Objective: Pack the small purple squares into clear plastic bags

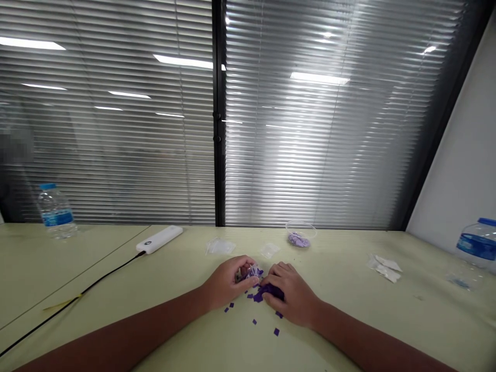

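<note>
My left hand is closed around a small clear plastic bag with purple pieces in it, near the middle of the table. Just to its right, my right hand curls over a dark purple clump, fingers and thumb wrapped round it. Small purple squares lie loose on the table below and between the hands, one of them nearest the front. The fingertips of my right hand are partly hidden.
On the pale table are a round clear container with light purple bits, clear bags, a white power bank with a black cable, white packets, and water bottles at left and right. Blinds stand behind.
</note>
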Available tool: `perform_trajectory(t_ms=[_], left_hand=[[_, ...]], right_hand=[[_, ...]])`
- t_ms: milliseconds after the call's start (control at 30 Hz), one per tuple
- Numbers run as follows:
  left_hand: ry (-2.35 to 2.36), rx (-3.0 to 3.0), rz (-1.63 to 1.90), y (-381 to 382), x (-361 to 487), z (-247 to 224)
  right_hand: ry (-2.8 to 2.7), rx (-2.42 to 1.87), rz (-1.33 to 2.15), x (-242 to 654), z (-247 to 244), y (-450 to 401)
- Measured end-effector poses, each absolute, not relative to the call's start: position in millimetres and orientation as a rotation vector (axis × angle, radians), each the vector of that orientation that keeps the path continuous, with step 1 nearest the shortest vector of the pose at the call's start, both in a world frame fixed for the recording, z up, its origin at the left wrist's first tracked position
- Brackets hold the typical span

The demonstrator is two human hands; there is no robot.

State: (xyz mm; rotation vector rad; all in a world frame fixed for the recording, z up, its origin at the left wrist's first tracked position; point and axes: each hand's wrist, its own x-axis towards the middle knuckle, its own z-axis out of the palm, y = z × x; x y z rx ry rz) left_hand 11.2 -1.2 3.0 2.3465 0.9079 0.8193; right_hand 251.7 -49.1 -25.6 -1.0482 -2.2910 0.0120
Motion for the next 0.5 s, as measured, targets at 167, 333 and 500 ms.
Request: perform_trajectory(t_ms=[167, 333, 500], left_hand=[[0.904, 2.337, 0.805, -0.9, 10.7, 2.8], [0.91, 2.344, 0.795, -1.6, 10.9, 2.7], [0.92, 2.344, 0.778, -0.5, 10.1, 0.0]], right_hand=[[-2.301, -1.017, -0.004, 251.9, -26.8, -47.4], [-2.302, -1.019, 0.015, 252.5, -28.3, -45.9], [-2.295, -1.022, 0.032, 253.0, -28.6, -43.7]])
